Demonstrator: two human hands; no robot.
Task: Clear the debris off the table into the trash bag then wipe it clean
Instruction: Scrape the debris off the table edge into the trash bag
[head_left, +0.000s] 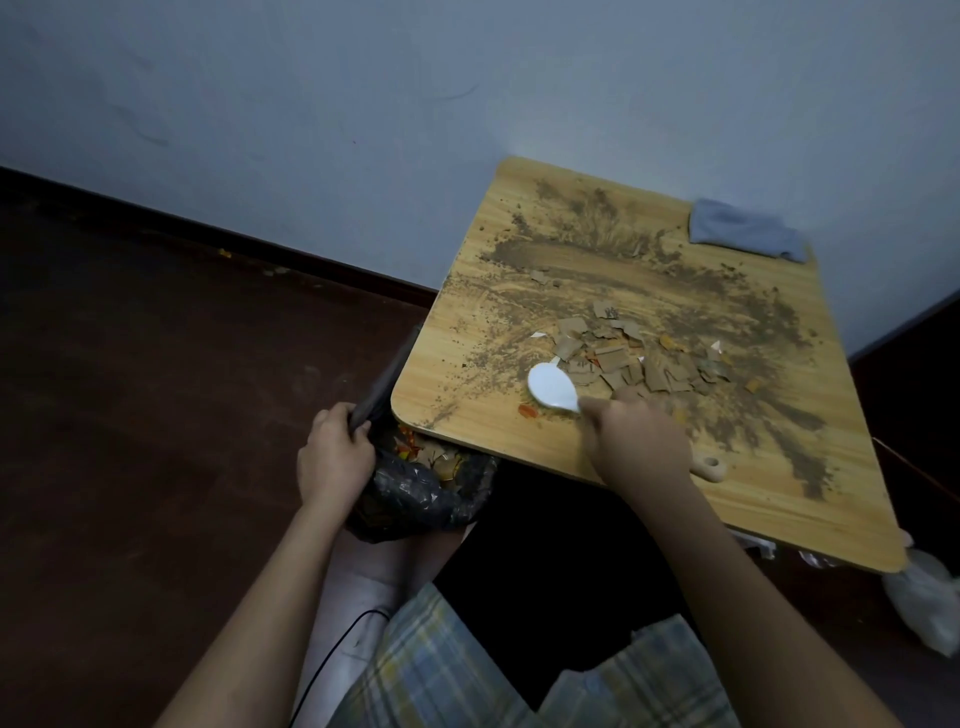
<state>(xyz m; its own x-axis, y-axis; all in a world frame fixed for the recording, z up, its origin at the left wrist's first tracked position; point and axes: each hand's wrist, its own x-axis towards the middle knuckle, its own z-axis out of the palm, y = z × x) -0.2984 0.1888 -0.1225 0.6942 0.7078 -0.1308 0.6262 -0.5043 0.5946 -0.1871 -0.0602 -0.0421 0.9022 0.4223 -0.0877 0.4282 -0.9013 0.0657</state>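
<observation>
Dirt-strewn wooden table (769, 499) against a pale blue wall (363, 104), dark floor (130, 389).

Left hand (332, 457) low and left of the body, forearm bare, fingers curled tight around the gathered rim of the crinkled black plastic trash bag (415, 493). Right hand (634, 441) reaches forward, back of hand up, bare forearm extended; fingers closed on the handle of a white plastic spoon-shaped scoop (551, 387), its bowl pointing left.
</observation>
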